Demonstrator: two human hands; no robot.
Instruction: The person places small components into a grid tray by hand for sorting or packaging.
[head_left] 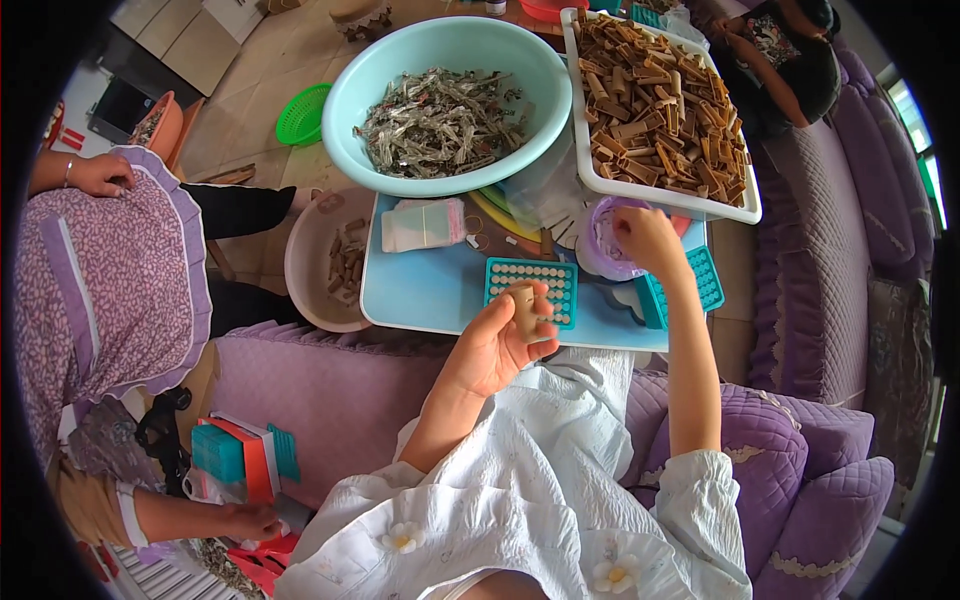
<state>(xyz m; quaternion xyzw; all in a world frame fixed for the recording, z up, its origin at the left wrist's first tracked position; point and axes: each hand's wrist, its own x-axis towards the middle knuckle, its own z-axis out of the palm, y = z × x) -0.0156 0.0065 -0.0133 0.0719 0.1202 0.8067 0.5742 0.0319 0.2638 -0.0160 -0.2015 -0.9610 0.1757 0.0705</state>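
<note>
My left hand [497, 342] holds a small brown paper tube [522, 309] upright between thumb and fingers, just above a teal perforated tray [533, 288] on the light blue table [420, 290]. My right hand [648, 240] reaches into a small purple bowl [603, 240], fingers curled inside it; what they pinch is hidden. A second teal tray [706, 282] lies beside my right wrist.
A big mint basin [445, 105] of grey-silver strips and a white tray [655, 105] of brown tubes stand at the back. A beige bowl [318, 265] with tubes sits left. A person in a purple patterned apron [110, 290] sits at left; another person [780, 60] at top right.
</note>
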